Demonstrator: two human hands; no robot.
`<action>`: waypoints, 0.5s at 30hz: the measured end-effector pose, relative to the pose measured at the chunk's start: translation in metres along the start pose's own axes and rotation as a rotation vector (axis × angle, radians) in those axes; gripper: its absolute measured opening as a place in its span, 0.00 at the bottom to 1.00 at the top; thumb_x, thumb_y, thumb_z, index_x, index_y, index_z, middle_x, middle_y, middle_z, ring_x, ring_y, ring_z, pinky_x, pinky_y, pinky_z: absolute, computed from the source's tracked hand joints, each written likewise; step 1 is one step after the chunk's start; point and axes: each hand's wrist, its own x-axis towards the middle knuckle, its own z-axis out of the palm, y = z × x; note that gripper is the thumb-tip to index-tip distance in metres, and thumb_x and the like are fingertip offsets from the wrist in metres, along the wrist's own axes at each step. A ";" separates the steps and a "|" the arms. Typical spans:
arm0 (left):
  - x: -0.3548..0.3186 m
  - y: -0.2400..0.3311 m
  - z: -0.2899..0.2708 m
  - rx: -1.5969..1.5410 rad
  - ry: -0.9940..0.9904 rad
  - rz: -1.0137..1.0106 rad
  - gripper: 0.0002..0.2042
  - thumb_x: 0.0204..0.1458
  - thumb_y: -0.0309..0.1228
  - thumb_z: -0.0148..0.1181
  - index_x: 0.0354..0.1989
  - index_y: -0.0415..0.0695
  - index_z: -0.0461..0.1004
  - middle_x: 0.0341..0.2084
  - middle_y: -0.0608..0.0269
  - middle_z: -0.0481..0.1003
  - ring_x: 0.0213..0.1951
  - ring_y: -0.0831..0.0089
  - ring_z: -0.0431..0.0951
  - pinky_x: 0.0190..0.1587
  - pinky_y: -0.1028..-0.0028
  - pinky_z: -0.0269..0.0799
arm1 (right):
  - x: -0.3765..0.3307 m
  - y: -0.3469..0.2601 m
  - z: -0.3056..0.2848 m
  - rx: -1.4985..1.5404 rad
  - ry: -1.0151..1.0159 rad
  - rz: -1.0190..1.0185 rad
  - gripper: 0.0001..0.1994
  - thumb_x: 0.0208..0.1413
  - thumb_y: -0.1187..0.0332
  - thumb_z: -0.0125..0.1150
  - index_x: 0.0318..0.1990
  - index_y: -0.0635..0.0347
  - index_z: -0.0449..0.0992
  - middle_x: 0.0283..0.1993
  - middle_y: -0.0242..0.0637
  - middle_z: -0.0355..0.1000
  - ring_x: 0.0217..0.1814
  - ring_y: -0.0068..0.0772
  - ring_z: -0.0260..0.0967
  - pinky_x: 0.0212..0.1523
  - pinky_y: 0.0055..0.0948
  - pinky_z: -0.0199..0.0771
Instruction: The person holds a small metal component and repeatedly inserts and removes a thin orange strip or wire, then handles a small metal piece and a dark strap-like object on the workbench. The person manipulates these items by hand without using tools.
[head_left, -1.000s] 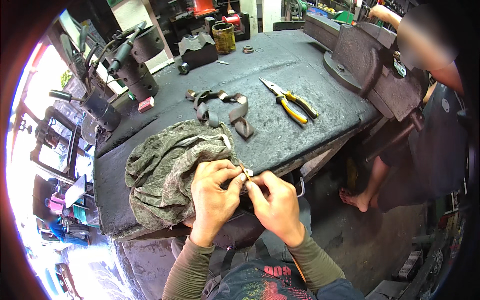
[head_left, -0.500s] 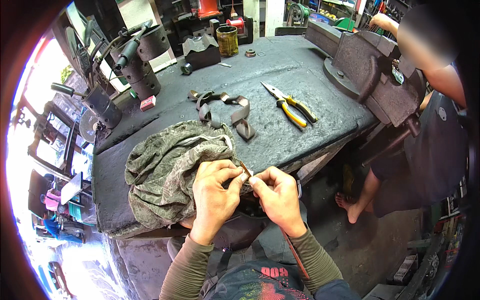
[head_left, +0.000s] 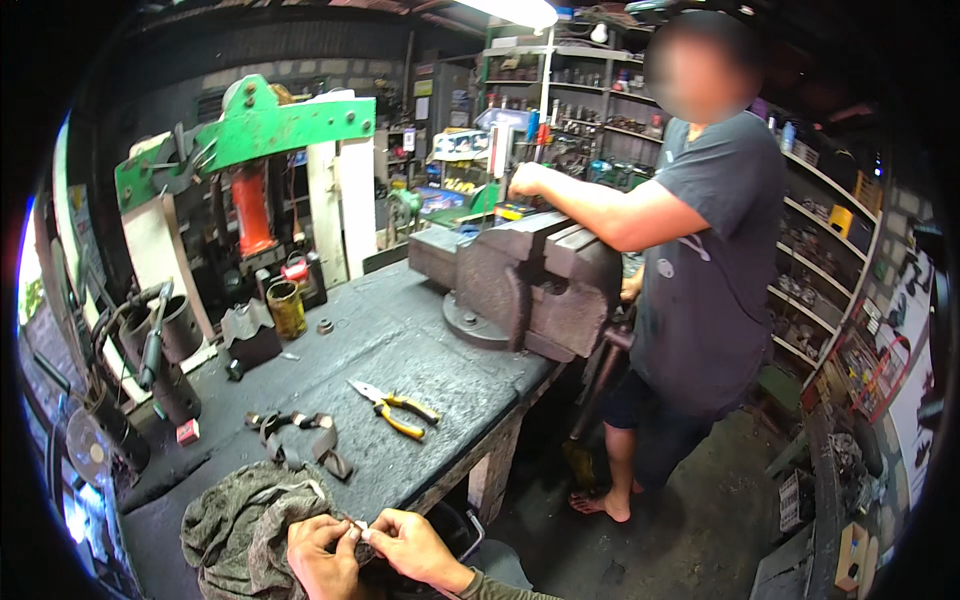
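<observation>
At the far left, dark metal tubes are seen standing on the workbench, with tool handles propped among them. A small red box is set just beside their bases. Below it, a crumpled green patterned cloth is heaped along the near edge. Farther back, a yellowish can is placed near a dark block. Between can and cloth, a twisted dark strip is laid in loose curls.

The left hand is held against the cloth's right side, its thumb and fingers pinched together. Between the fingertips of both hands, just over the bench's near edge, a small white piece is gripped; its exact shape cannot be told. By the right hand it is likewise pinched, thumb against forefinger. Beyond the hands, yellow-handled pliers are left lying slightly spread. A large vise is mounted farther right, and over it a co-worker's forearm is stretched.
</observation>
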 end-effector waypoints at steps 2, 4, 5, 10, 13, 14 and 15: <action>0.000 -0.004 0.001 -0.017 0.011 0.008 0.09 0.39 0.21 0.81 0.31 0.40 0.90 0.34 0.59 0.86 0.42 0.59 0.82 0.51 0.61 0.77 | 0.001 0.000 0.000 0.078 -0.029 0.029 0.12 0.70 0.65 0.71 0.38 0.65 0.82 0.27 0.29 0.77 0.30 0.15 0.71 0.30 0.28 0.72; 0.000 -0.004 0.001 -0.016 0.021 0.004 0.09 0.38 0.21 0.82 0.31 0.40 0.90 0.34 0.59 0.86 0.43 0.59 0.82 0.51 0.61 0.77 | 0.000 -0.003 0.000 0.004 0.002 0.021 0.11 0.70 0.65 0.70 0.38 0.65 0.82 0.27 0.29 0.77 0.30 0.16 0.71 0.31 0.28 0.72; 0.000 -0.002 0.001 -0.014 0.024 -0.022 0.10 0.38 0.21 0.82 0.31 0.40 0.90 0.34 0.59 0.86 0.43 0.58 0.82 0.51 0.61 0.77 | -0.002 -0.006 0.000 -0.039 -0.003 0.109 0.11 0.70 0.66 0.70 0.38 0.65 0.82 0.27 0.29 0.77 0.30 0.16 0.71 0.31 0.28 0.73; 0.006 0.001 -0.001 -0.031 -0.006 0.078 0.06 0.44 0.24 0.79 0.31 0.43 0.88 0.36 0.57 0.86 0.42 0.54 0.83 0.49 0.57 0.79 | -0.003 -0.021 0.001 -0.115 0.111 -0.185 0.10 0.68 0.68 0.71 0.35 0.65 0.81 0.28 0.30 0.77 0.30 0.19 0.71 0.31 0.31 0.74; 0.004 0.001 -0.005 -0.035 -0.027 0.108 0.05 0.50 0.26 0.77 0.34 0.41 0.88 0.39 0.56 0.86 0.43 0.53 0.83 0.49 0.59 0.79 | -0.010 -0.026 -0.003 -0.061 0.089 0.002 0.10 0.65 0.70 0.72 0.33 0.66 0.81 0.26 0.31 0.77 0.30 0.20 0.72 0.31 0.31 0.75; 0.002 0.001 -0.007 -0.014 -0.034 0.087 0.05 0.50 0.26 0.77 0.35 0.41 0.88 0.39 0.56 0.86 0.43 0.54 0.82 0.50 0.59 0.79 | -0.011 -0.028 -0.004 -0.045 0.056 -0.035 0.10 0.67 0.70 0.72 0.34 0.65 0.81 0.26 0.30 0.77 0.27 0.18 0.71 0.28 0.28 0.72; 0.001 0.002 -0.008 -0.015 -0.031 0.071 0.05 0.51 0.26 0.77 0.35 0.40 0.88 0.39 0.57 0.86 0.44 0.55 0.82 0.50 0.60 0.79 | -0.011 -0.030 -0.005 -0.017 0.040 -0.006 0.09 0.68 0.70 0.71 0.34 0.64 0.81 0.26 0.29 0.77 0.25 0.16 0.69 0.25 0.25 0.69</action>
